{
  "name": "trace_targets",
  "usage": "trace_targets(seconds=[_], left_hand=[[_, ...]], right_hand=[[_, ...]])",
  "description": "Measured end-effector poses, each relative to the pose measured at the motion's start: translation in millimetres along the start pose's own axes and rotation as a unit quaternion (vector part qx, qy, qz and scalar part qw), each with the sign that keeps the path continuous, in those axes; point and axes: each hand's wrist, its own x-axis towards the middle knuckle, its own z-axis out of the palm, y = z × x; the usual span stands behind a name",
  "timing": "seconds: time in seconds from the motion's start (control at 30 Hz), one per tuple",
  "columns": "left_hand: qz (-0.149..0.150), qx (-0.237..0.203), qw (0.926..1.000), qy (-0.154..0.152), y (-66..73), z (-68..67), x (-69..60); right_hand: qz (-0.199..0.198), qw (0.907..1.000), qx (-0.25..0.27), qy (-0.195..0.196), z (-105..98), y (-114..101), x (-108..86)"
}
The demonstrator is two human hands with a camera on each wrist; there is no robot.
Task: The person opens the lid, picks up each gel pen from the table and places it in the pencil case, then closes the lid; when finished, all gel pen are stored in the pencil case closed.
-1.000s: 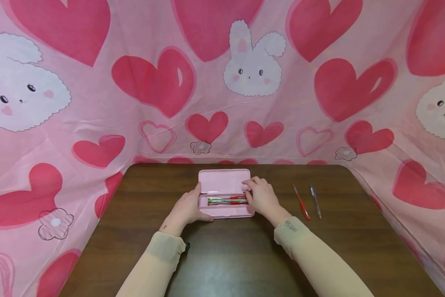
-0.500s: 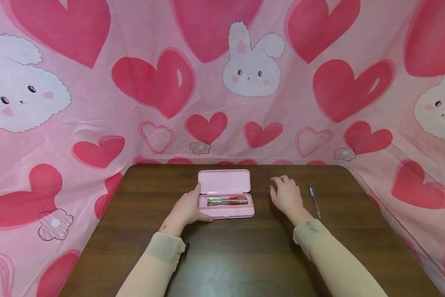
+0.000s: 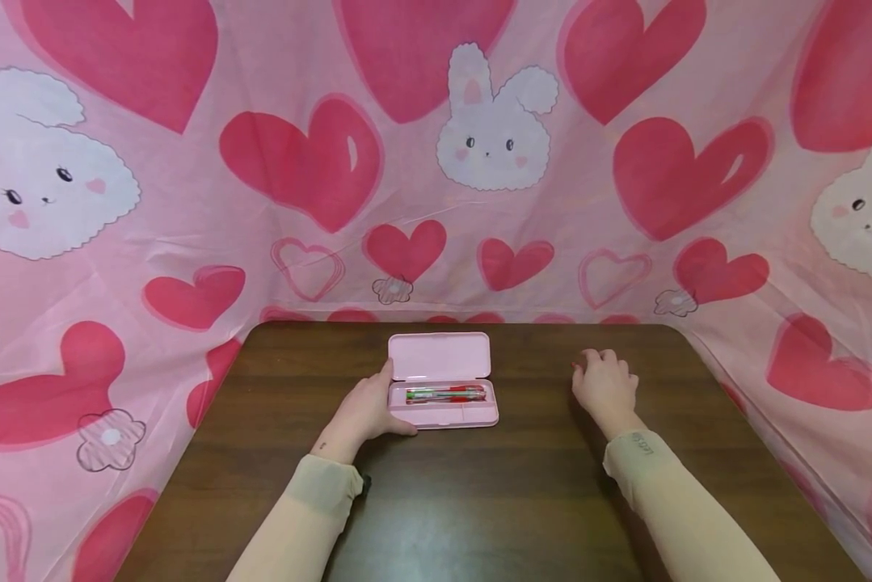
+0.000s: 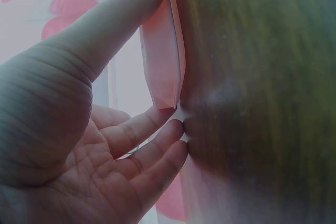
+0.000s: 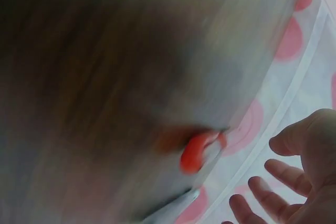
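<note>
A pink pencil case lies with its lid raised, several pens in its back compartment. My left hand holds the case's left end, thumb at the front and fingers along the side; the left wrist view shows this hand around the case's end. Over the table's right part is my right hand, with nothing seen in its grip. In the right wrist view its fingers hang apart, near a red pen and a second, greyish pen. The head view hides both pens.
The brown wooden table carries the case in its back middle. A pink cloth with hearts and rabbits hangs behind the table and along both sides.
My right hand has left the case and moved right across the table, covering the red pen and then the blue-capped pen from the head view. The left hand has stayed at the case.
</note>
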Motion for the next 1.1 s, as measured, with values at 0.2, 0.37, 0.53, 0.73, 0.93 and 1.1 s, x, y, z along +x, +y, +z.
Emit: trace_targets(seconds=[0.2, 0.37, 0.53, 0.73, 0.93, 1.1], left_hand=[[0.003, 0.005, 1.0000, 0.004, 1.0, -0.3, 1.0], [0.002, 0.003, 1.0000, 0.003, 1.6, -0.7, 0.7], [0.000, 0.003, 1.0000, 0.003, 0.9, -0.5, 0.5], [0.002, -0.001, 1.0000, 0.004, 0.7, -1.3, -0.3], [0.002, -0.007, 1.0000, 0.004, 1.1, -1.5, -0.7], [0.004, -0.007, 0.9999, 0.006, 1.5, -1.6, -1.1]], right_hand=[[0.035, 0.9993, 0.004, -0.016, -5, 17, 1.2], [0.051, 0.9982, 0.001, -0.032, -5, 28, 1.6], [0.069, 0.9966, 0.008, -0.043, -4, 39, 2.7], [0.082, 0.9941, 0.003, -0.071, -4, 46, 4.5], [0.083, 0.9924, -0.002, -0.091, -7, 46, 2.8], [0.077, 0.9914, -0.008, -0.105, -8, 48, 5.2]])
